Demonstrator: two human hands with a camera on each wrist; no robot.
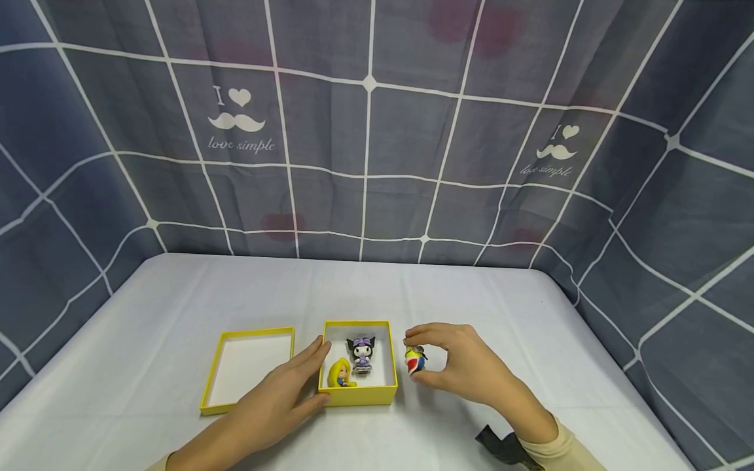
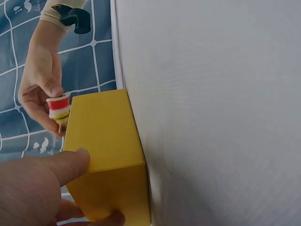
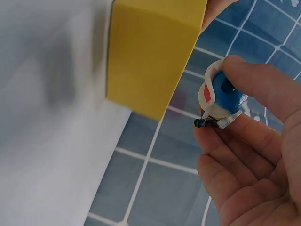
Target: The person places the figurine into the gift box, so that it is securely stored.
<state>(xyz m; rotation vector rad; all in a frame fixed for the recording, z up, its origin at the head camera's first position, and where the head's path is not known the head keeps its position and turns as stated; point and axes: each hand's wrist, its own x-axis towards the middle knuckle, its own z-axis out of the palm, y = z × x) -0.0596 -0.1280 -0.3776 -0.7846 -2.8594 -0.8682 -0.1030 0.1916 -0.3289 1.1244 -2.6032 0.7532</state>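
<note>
My right hand [image 1: 468, 366] pinches a small toy figurine [image 1: 415, 358], yellow on top with red, white and blue below, between thumb and fingers. It is held just right of an uncovered yellow box [image 1: 360, 396]; the right wrist view shows the figurine's blue, rounded side [image 3: 228, 94]. Against the box's left side lie the straight fingers of my left hand [image 1: 281, 392], its thumb at the front corner. Inside the box are a black-and-purple figurine [image 1: 362, 354] with pointed ears and a yellow-haired figurine [image 1: 340, 373] in the near left corner.
A shallow yellow-rimmed lid [image 1: 215, 373], white inside, lies left of the box, partly behind my left hand. Both stand on a white-covered table [image 1: 471, 294]. Dark checked curtains [image 1: 330, 131] enclose the back and sides. A black strap [image 1: 501, 446] hangs near my right sleeve.
</note>
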